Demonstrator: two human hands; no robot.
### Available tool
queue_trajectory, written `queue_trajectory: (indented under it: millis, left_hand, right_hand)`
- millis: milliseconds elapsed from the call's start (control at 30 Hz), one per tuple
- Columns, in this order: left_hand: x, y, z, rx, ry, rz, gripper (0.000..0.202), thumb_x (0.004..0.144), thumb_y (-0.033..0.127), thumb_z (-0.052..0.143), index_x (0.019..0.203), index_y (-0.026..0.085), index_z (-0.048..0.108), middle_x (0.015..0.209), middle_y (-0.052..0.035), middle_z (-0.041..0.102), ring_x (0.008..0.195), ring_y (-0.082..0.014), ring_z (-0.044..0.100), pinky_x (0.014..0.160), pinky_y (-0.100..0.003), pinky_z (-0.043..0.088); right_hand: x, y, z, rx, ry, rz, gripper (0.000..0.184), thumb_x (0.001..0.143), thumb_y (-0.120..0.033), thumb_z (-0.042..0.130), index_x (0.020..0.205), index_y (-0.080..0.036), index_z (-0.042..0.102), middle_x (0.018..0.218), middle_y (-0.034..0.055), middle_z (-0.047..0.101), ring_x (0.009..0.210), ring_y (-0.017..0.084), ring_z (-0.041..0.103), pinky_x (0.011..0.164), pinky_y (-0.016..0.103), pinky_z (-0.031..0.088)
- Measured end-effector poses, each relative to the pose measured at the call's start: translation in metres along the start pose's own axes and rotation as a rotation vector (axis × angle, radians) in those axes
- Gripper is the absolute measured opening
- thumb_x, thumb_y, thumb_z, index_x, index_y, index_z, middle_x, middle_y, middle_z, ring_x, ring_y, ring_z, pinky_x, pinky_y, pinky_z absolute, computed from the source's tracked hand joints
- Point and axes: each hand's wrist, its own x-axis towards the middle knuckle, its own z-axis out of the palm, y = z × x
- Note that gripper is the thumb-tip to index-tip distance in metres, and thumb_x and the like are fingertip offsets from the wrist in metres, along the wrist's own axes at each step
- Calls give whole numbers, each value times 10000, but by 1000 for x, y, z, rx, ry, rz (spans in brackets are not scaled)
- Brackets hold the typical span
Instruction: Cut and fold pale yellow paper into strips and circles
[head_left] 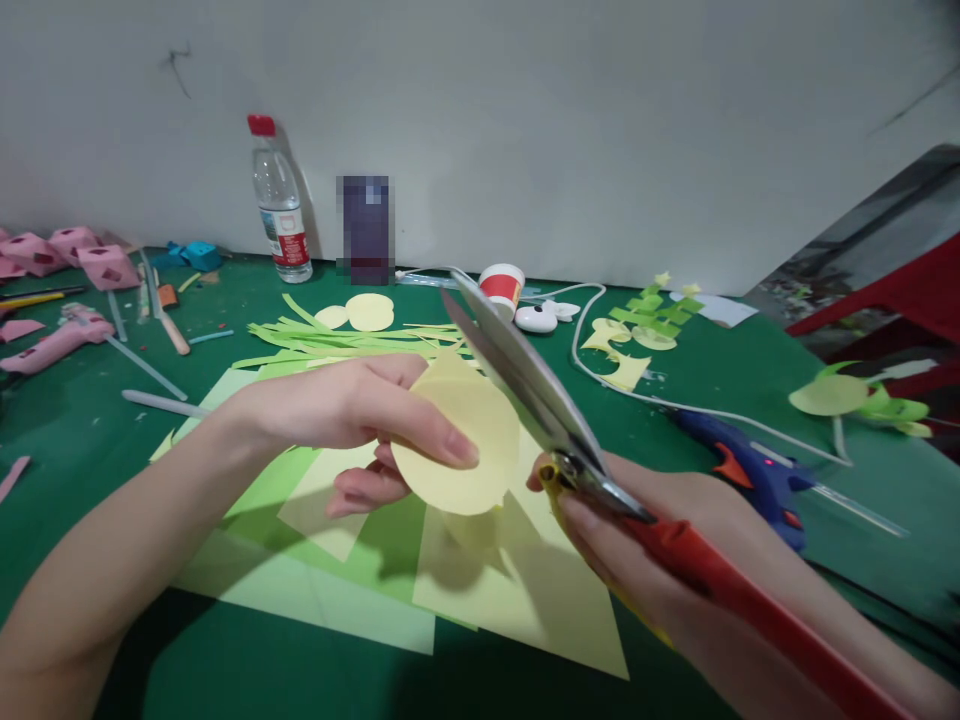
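Between thumb and fingers, my left hand pinches a pale yellow paper piece, mostly round with a pointed corner at its top. My right hand grips red-handled scissors, their blades pointing up and left beside the paper's right edge. The blades look slightly apart. Below the hands lie overlapping sheets of light green paper and pale yellow paper. Behind my left hand is a pile of green paper strips, with cut yellow paper circles at its far side.
A blue glue gun lies at right, its white cord crossing the table. A water bottle, a phone, a paper cup and a white earbud case line the back. Pink paper shapes sit at left.
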Motion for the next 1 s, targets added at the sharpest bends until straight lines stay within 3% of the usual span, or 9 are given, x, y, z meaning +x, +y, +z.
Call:
queue_trajectory:
  millis: [167, 367, 533, 667, 867, 1000]
  left_hand:
    - [11, -7, -1, -35, -108, -43, 330, 795, 192, 473, 467, 159, 449, 322, 38, 354, 274, -58, 318, 295, -182, 285]
    - [29, -22, 3, 36, -215, -166, 416, 815, 252, 461, 413, 159, 408, 311, 33, 369, 274, -78, 374, 311, -204, 277]
    - [31, -23, 9, 143, -219, -213, 425, 829, 259, 428, 416, 171, 380, 325, 43, 348, 293, -90, 399, 352, -218, 308]
    - [27, -16, 12, 345, -72, -162, 411, 824, 329, 462, 456, 153, 420, 390, 38, 420, 352, -76, 431, 429, -206, 381]
    - [32, -15, 23, 670, 289, 199, 369, 854, 362, 405, 567, 135, 462, 521, 23, 460, 477, -72, 452, 455, -179, 354]
    - [43, -27, 37, 674, 389, 322, 282, 858, 311, 411, 669, 129, 514, 566, 25, 485, 494, -59, 449, 460, -158, 359]
  right_hand:
    - [11, 6, -3, 290, 82, -2, 210, 748, -410, 510, 668, -218, 536, 616, 3, 565, 523, 140, 518, 446, 239, 415]
    - [21, 12, -2, 468, -98, -26, 136, 678, -305, 632, 741, -203, 569, 784, 9, 582, 690, 151, 561, 599, 249, 464]
    - [21, 10, 5, 644, -199, -5, 213, 622, -177, 655, 780, -201, 515, 671, -30, 541, 574, 111, 514, 513, 214, 429]
    - [19, 11, 4, 644, -148, 4, 149, 663, -171, 617, 756, -209, 507, 667, -37, 523, 537, 95, 480, 511, 217, 419]
    - [19, 17, 0, 741, 55, -49, 129, 721, -213, 593, 827, -237, 524, 682, -45, 505, 570, 100, 486, 555, 222, 436]
    - [16, 16, 3, 859, 169, -81, 94, 729, -207, 610, 772, -245, 537, 698, -51, 519, 643, 92, 518, 618, 189, 457]
